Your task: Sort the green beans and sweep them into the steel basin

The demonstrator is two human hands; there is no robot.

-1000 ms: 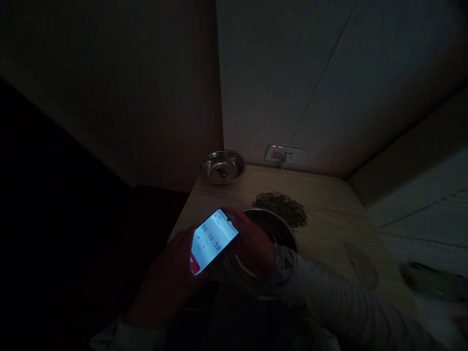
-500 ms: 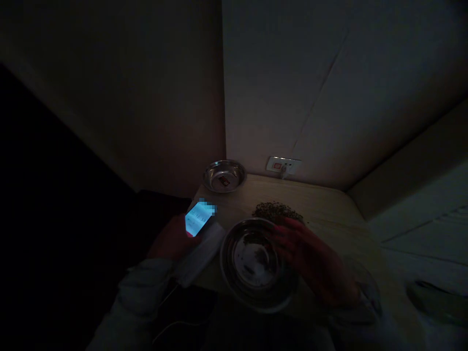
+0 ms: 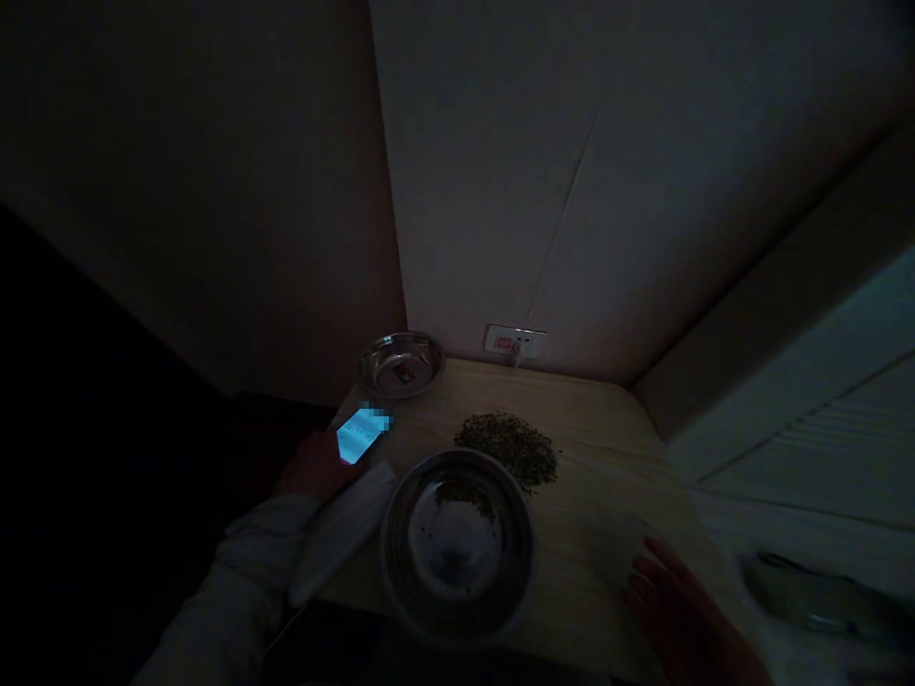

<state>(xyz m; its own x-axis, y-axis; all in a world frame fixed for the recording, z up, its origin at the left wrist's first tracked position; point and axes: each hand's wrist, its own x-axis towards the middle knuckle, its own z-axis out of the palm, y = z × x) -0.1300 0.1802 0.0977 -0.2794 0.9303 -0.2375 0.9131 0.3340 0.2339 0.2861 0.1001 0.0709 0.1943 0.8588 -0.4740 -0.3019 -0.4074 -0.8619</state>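
Observation:
My left hand (image 3: 315, 467) is closed around a phone (image 3: 359, 436) with a lit screen, over the table's left edge. In front of me a large steel bowl (image 3: 457, 543) stands at the near edge, with a few small dark green bits on its inner bottom. Just behind it lies a loose heap of small green seeds or beans (image 3: 509, 446); their exact kind is too dark to make out. My right hand (image 3: 676, 600) is to the right of the bowl, apart from it, open and holding nothing, its fingers stretched out. Near its fingertips a faint transparent shape is too dim to name.
A smaller steel bowl (image 3: 401, 366) with a label inside stands at the table's back left corner. A white flat packet (image 3: 343, 534) lies left of the big bowl. A wall socket (image 3: 515, 341) holds a plug. A dark greenish object (image 3: 822, 591) sits at far right.
My right hand has left the big bowl's rim and moved right and toward me, uncovering the green heap. The view has shifted right. My left hand still holds the phone.

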